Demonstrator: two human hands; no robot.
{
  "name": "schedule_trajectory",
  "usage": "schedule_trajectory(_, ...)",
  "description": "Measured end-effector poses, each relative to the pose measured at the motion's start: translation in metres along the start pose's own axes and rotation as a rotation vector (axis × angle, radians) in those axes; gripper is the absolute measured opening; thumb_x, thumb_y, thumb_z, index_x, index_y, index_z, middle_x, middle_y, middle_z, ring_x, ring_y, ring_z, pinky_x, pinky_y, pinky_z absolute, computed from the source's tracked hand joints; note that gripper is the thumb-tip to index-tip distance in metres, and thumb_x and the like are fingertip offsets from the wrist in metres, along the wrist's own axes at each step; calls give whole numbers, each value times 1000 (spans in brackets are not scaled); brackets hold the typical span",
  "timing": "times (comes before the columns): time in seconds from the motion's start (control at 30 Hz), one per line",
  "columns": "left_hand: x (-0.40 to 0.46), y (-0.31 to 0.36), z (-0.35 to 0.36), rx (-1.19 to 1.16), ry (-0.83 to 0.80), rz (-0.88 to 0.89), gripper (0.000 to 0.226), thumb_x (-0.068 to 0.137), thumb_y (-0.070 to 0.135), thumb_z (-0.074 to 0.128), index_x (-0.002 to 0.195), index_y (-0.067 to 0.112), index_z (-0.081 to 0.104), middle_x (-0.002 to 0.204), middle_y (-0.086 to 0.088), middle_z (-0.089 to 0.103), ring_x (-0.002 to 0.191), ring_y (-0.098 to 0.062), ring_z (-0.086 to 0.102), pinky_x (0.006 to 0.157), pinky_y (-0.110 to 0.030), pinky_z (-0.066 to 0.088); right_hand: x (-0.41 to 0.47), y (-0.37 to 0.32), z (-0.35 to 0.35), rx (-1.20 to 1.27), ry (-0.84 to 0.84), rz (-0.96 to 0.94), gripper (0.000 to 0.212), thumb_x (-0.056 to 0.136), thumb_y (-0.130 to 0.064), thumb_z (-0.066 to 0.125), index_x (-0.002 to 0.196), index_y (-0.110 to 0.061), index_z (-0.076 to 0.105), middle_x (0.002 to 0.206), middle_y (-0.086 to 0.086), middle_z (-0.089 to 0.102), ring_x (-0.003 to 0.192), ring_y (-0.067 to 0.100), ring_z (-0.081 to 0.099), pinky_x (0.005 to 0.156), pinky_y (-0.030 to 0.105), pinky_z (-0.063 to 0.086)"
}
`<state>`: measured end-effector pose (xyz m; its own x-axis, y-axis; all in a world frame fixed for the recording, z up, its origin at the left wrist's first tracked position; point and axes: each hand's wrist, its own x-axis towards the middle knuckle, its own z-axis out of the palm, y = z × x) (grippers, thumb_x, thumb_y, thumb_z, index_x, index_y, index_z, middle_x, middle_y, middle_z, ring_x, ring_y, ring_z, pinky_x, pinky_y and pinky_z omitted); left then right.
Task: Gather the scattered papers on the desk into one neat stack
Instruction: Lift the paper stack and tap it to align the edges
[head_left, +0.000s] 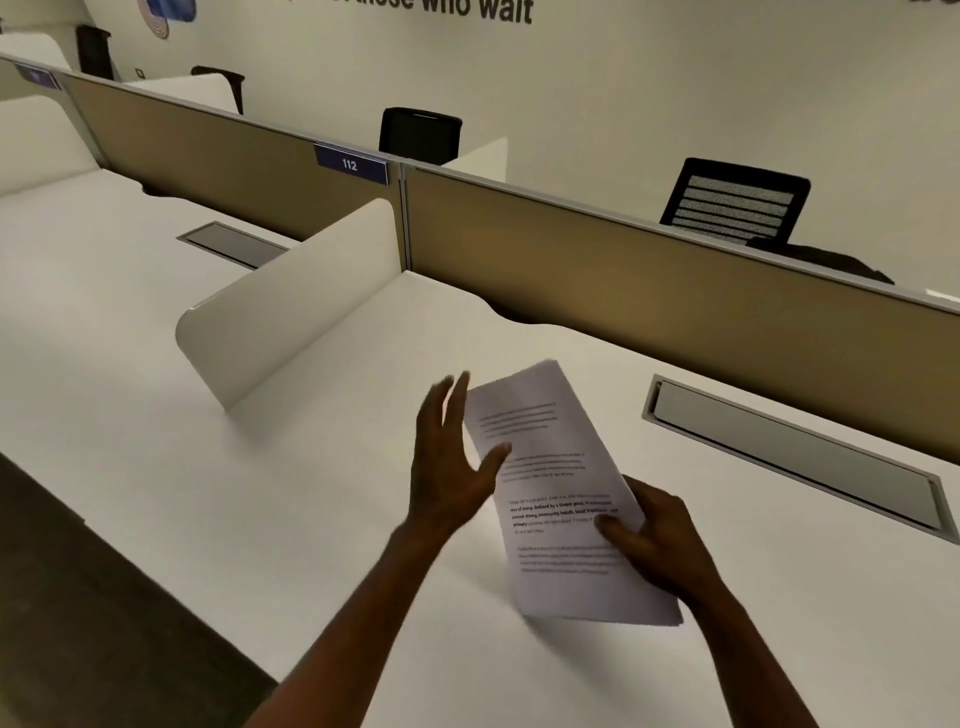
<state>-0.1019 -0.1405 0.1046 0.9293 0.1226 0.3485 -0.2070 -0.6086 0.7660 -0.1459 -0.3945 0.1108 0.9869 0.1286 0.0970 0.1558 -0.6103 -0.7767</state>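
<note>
Squaring step: your right hand (657, 540) grips the paper stack (558, 499) above the table (311, 519); left hand (449, 467) open alongside. Tap edges flush, then lay flat.

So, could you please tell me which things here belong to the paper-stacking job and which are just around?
Part of the job:
papers
right hand, gripping them
left hand, open beside them
desk

Just around:
divider
cable tray
office chairs

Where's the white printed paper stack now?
Head view, lower centre-right: white printed paper stack on the white desk, gripped by right hand, left hand open alongside.
</note>
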Motion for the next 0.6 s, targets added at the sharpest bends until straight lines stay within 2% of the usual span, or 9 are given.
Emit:
schedule_trajectory(0.07, 29, 17, -18, -12, -96, 91, 95, 78, 48, 74, 154, 32, 19, 160, 5, 28, 150, -11, 17, 117, -29, 23, 5, -8, -14, -58, -90, -30, 45, 80, -10, 73, 103, -48, 62, 96, -21, 72, 85, -5, 67, 70, 11, 49)
schedule_trajectory(0.13, 56, 27, -37, -84, -276, 60, 90, 74, 46, 78, 150, 38, 29, 146, 5, 51, 138, -11, 44, 111, -31, 37, 10, -18, -26, -86, -159, -61, 44, 80, -12, 72, 103, -48, 62, 95, -23, 71, 85, -5, 67, 70, 9, 47)
schedule_trajectory(0.2, 73, 28, -48, -164, -479, -4, 63, 76, 44, 77, 134, 36, 54, 120, 4, 70, 111, -14, 66, 97, -40, 54, 13, -28, -35, -67, -203, -72, 44, 81, -12, 72, 104, -49, 62, 97, -23, 72, 86, -3, 68, 71, 12, 49)
schedule_trajectory(0.27, 76, 23, -47, -264, -589, -36, 32, 83, 35, 73, 113, 23, 71, 105, 3, 75, 93, -19, 72, 86, -45, 60, 16, -30, -45, -57, -264, -66, 40, 82, -14, 72, 107, -45, 65, 100, -18, 73, 88, 1, 69, 74, 20, 52)
schedule_trajectory(0.33, 70, 15, -41, -393, -532, -60, 21, 87, 25, 71, 105, 15, 75, 100, -1, 76, 88, -22, 73, 80, -37, 61, 14, -25, -58, 36, -417, -25, 37, 86, -21, 72, 119, -36, 64, 111, -12, 72, 98, 9, 69, 78, 26, 55)
schedule_trajectory(0.4, 60, 2, -34, -506, -426, -116, 20, 86, 22, 71, 103, 10, 74, 97, -5, 76, 87, -25, 73, 75, -33, 59, 4, -13, -72, 331, -560, 44, 48, 82, -28, 74, 128, -22, 62, 122, 1, 69, 109, 20, 66, 84, 31, 55)
schedule_trajectory(0.5, 43, -27, -23, -639, -320, -273, 19, 86, 16, 72, 103, 8, 74, 95, -5, 77, 84, -23, 72, 70, -32, 57, -17, 17, -72, 698, -429, 148, 70, 55, -39, 91, 120, -30, 68, 125, 6, 68, 117, 22, 62, 88, 30, 54)
schedule_trajectory(0.53, 36, -35, -19, -664, -299, -323, 19, 87, 14, 71, 104, 7, 73, 96, -5, 77, 85, -22, 72, 69, -31, 56, -22, 24, -65, 744, -381, 171, 70, 53, -31, 92, 119, -31, 68, 124, 7, 68, 117, 22, 62, 88, 29, 54)
schedule_trajectory(0.6, 23, -46, -12, -695, -275, -403, 20, 88, 13, 69, 107, 8, 73, 97, -6, 77, 87, -24, 72, 68, -29, 56, -23, 32, -41, 759, -293, 198, 61, 63, -10, 84, 121, -21, 67, 119, 15, 69, 115, 31, 63, 84, 31, 55)
